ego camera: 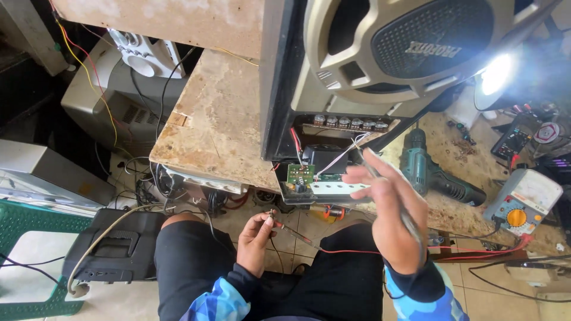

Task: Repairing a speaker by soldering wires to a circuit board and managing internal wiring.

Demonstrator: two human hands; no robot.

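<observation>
Nearest, the left hand [254,242] pinches a thin red-tipped meter probe [289,230] above the knees, its red lead trailing right. The right hand [389,214], fingers loosely spread, grips a slim grey probe [408,221] near a small green circuit board [300,175] hanging from the big black speaker cabinet [380,65]. Beyond lie a green cordless drill [434,175] and a grey analogue multimeter [523,201] on the worn wooden bench [214,125].

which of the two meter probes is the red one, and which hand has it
The red probe is in the left hand, low over the lap, with a red lead trailing right. The other probe, in the raised right hand, looks dark.
</observation>
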